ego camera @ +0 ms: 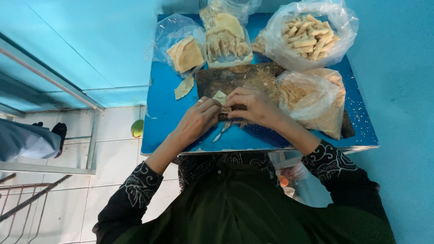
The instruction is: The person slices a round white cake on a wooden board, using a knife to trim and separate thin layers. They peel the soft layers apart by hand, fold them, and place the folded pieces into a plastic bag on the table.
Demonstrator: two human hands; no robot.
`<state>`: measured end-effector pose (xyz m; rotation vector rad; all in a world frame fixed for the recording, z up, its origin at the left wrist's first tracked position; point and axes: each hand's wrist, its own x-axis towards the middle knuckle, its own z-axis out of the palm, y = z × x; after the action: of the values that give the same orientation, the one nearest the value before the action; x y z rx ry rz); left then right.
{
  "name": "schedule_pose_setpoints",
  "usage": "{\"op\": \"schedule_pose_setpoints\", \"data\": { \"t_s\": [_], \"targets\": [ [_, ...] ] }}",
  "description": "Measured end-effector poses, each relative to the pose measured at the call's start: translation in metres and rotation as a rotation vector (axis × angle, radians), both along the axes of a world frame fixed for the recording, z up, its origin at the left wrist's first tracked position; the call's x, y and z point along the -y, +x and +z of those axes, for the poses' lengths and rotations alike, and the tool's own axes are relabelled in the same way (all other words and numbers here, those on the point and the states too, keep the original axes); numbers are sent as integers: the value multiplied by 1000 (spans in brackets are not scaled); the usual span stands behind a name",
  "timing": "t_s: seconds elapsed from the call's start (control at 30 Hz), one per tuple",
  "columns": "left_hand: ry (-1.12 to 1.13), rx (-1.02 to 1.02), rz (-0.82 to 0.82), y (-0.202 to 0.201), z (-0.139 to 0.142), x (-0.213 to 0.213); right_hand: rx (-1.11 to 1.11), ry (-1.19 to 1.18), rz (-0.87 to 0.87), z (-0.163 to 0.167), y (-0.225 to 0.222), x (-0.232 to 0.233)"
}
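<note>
Both hands, L (197,119) & R (253,106), pinching 1 wrapper (220,97), 4 bags behind.

The cutting board (226,79) lies on the table (162,113), centred. Behind it: three bags (left (181,49), middle (226,43), right (309,34)). A fourth bag (316,101) rests right of the board. Both hands (left (199,119), right (253,106)) meet over the board's near edge.

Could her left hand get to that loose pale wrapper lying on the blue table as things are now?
Probably yes. The loose wrapper lies bare on the blue table, just beyond the left hand, with nothing between them. That hand is now pinching a folded piece with the right hand.
</note>
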<state>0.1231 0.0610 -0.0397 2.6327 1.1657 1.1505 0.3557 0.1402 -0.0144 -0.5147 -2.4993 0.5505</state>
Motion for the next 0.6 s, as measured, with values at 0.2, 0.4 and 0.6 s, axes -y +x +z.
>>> {"op": "schedule_pose_setpoints", "data": {
  "t_s": [0.2, 0.4, 0.6],
  "targets": [
    [-7, 57, -32, -1, 5, 7, -5, 200, -9, -6, 2, 0],
    [38, 43, 27, 1, 3, 5, -16, 358, -19, -9, 2, -3],
    [-21, 102, 124, 7, -5, 5, -8, 456, -126, -15, -7, 0]
  ]
}}
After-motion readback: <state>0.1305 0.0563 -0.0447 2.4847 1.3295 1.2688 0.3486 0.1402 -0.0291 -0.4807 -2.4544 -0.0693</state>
